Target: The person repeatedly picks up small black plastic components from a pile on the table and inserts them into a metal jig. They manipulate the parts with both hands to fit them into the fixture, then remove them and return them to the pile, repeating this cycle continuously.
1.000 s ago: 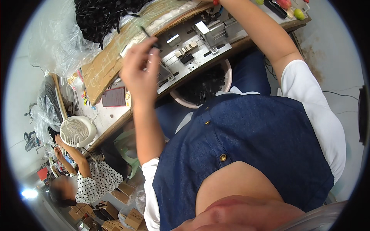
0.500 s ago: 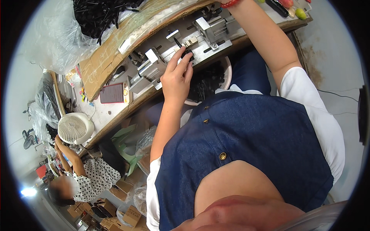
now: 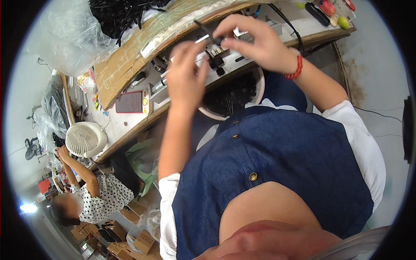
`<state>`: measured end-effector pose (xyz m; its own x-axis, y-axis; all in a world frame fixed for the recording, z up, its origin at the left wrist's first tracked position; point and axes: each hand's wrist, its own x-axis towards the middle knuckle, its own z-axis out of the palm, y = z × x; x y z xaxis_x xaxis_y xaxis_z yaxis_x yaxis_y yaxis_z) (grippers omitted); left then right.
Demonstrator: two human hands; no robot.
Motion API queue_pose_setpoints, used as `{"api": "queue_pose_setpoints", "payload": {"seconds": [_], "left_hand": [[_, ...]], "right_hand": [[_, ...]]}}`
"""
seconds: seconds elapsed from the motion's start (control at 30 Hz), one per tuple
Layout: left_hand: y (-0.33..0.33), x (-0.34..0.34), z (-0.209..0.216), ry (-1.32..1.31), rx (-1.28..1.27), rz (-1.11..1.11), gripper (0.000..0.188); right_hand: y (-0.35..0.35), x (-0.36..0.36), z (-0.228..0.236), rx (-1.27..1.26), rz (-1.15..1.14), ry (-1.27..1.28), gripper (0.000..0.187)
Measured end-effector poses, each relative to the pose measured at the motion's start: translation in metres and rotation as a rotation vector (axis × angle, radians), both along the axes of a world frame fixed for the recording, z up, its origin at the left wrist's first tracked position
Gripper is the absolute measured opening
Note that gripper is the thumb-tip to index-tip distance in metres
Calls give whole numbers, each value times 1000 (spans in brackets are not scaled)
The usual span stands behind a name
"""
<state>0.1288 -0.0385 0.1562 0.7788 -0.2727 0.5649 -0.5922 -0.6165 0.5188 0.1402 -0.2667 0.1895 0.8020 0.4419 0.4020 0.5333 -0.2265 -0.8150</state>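
My right hand (image 3: 262, 45), with a red bracelet at its wrist, pinches a small black plastic part (image 3: 218, 41) above the metal clamping fixture. A thin dark stem (image 3: 202, 27) sticks out near its fingertips toward the back of the table. My left hand (image 3: 186, 73) hovers over the left side of the fixture, smeared by motion; whether its fingers hold anything does not show. Between and below the hands, another black part (image 3: 214, 63) sits at the middle of the fixture, partly covered.
Under the table edge stands a pale round basin (image 3: 261, 86) of black parts. A pile of black parts (image 3: 123, 17) lies on plastic at the back left, beside cardboard (image 3: 117, 71). A phone (image 3: 129, 102) and a white fan (image 3: 86, 138) are left. A co-worker (image 3: 106, 195) sits beyond.
My right hand has come from the far upper right to the fixture with a black part. My left hand has lifted off the part at the fixture and shifted left.
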Motion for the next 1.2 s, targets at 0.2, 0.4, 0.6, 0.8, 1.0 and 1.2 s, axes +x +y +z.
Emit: {"api": "queue_pose_setpoints", "payload": {"seconds": [0.2, 0.4, 0.6, 0.8, 1.0, 1.2], "left_hand": [[22, 139, 52, -460, 239, 183, 25], [26, 198, 59, -219, 582, 141, 29], [37, 192, 47, -192, 405, 103, 25], [46, 122, 59, 190, -215, 157, 27], [19, 34, 38, 321, -559, 41, 25], [-5, -42, -31, 80, -314, -6, 25]], "right_hand": [[11, -34, -51, -400, -109, -439, 19], [23, -25, -74, -598, -205, -660, 21], [21, -19, -69, -569, -178, -638, 20], [-25, 81, -22, -356, -430, -724, 23], [-66, 172, 19, -754, -676, -261, 29], [-56, 167, -5, -751, -620, -278, 31]]}}
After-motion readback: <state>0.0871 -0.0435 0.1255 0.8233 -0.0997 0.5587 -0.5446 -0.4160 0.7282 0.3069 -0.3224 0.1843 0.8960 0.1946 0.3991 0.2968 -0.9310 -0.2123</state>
